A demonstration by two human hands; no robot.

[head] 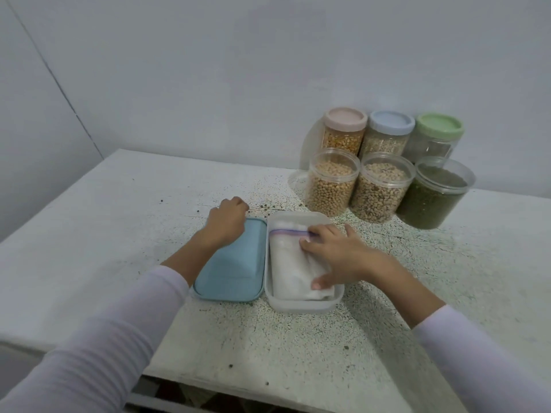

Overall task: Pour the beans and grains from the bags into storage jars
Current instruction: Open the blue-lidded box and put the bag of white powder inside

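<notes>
Folded zip bags point(298, 263) being pressed flat in the clear box point(301, 307), long axis running away from the person.
Right hand point(337, 253) is being laid open on them; left hand point(228, 220) is being curled on the blue lid point(232, 269) alongside; filled jars point(378, 190) are being left beyond on the desk point(89, 234).

The middle of the speckled table point(268, 338) is taken up by a white rectangular container point(301, 305) and, touching its left side, a blue lid point(232, 272). The container's inside is filled by folded plastic bags point(290, 263), pressed by the right hand point(337, 254); the lid's far corner is covered by the left hand point(226, 222). At the far right, passage is blocked by 6 jars against the wall: 3 open jars point(331, 186) in front, 3 lidded jars point(384, 135) behind. Open surface is left at the far left and along the near edge.
</notes>
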